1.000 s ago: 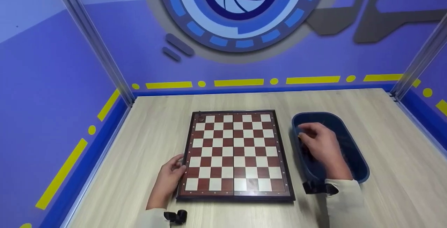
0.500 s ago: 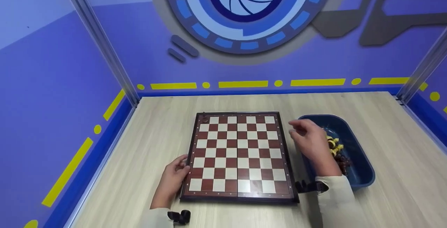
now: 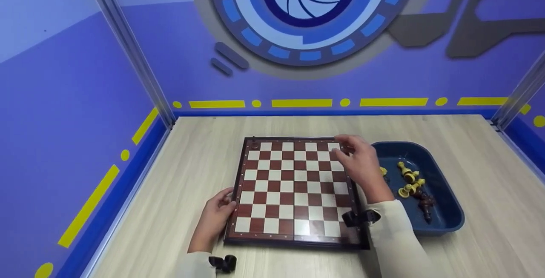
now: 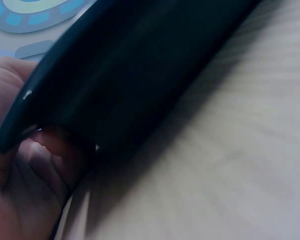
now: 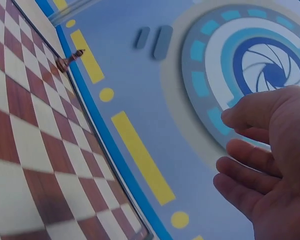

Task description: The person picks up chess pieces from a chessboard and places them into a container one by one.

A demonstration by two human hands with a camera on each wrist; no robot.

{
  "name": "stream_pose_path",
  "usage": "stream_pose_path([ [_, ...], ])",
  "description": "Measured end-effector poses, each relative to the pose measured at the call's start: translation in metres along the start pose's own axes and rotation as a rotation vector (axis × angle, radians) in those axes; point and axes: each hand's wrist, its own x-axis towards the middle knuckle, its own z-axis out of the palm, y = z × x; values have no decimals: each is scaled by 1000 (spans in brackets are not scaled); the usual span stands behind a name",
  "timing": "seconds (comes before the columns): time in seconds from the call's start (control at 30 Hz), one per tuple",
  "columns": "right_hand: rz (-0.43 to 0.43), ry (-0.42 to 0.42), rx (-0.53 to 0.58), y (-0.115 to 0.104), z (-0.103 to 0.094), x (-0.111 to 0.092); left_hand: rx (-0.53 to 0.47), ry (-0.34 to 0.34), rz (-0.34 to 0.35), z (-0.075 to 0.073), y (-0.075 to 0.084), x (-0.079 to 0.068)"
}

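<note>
A brown-and-white chessboard [image 3: 300,176] lies on the table, and one dark chess piece [image 5: 64,64] stands upright on its far left corner square. My left hand [image 3: 213,214] grips the board's left edge; in the left wrist view its fingers curl beneath the dark rim [image 4: 85,80]. Over the far right corner of the board is my right hand [image 3: 362,165], thumb and fingers apart and loosely bent. No piece shows between those fingers in the right wrist view.
Right of the board stands a dark blue bin [image 3: 447,193]. Several yellow chess pieces [image 3: 409,176] and dark pieces [image 3: 425,207] lie inside it. Blue printed walls [image 3: 298,86] enclose the table [image 3: 204,150] at the back and sides.
My right hand has moved left from inside the bin to the board's far right corner, uncovering the pieces in the bin. The left hand keeps its hold on the board. The head view has shifted slightly.
</note>
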Motion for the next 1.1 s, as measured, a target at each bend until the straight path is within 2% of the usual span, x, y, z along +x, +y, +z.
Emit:
stream_pose_path([
  [0.27, -105, -28, 46, -19, 21, 12, -2, -17, -15, 0, 0, 0],
  [0.47, -90, -39, 69, -32, 41, 22, -15, -31, -9, -1, -1, 0],
  [0.73, -109, -74, 74, -42, 65, 33, 7, -31, 21, -3, 0, 0],
  [0.93, -81, -144, 95, -48, 82, 40, -28, -26, -12, -3, 0, 0],
  [1.1, -64, -162, 114, -51, 93, 47, -48, -34, -18, -3, -1, -2],
])
